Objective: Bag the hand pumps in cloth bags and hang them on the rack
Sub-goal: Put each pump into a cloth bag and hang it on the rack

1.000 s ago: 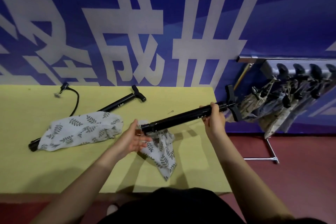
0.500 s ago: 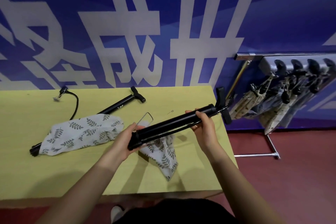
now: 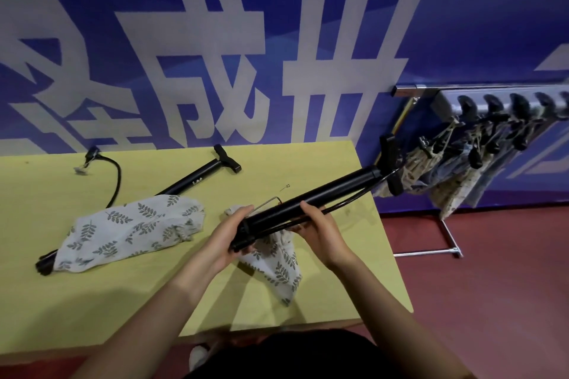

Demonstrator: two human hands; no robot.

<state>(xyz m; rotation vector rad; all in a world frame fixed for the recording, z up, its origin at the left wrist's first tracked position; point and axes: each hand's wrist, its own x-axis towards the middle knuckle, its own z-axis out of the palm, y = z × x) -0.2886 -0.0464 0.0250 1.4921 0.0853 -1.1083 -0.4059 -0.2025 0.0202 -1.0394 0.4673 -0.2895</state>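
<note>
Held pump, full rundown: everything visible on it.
The held pump is a long black cylinder, smooth with a slight sheen, with a black T-handle at its far end and a thin black hose along its underside. A thin wire foot rest juts out near its base. It is lifted off the table, tilted, handle end up toward the rack. The left hand grips the base end; the right hand holds mid-barrel. No bag covers it.

Black pump (image 3: 323, 194), leaf-print grey-white bag (image 3: 129, 234), yellow table (image 3: 92, 301)
</note>
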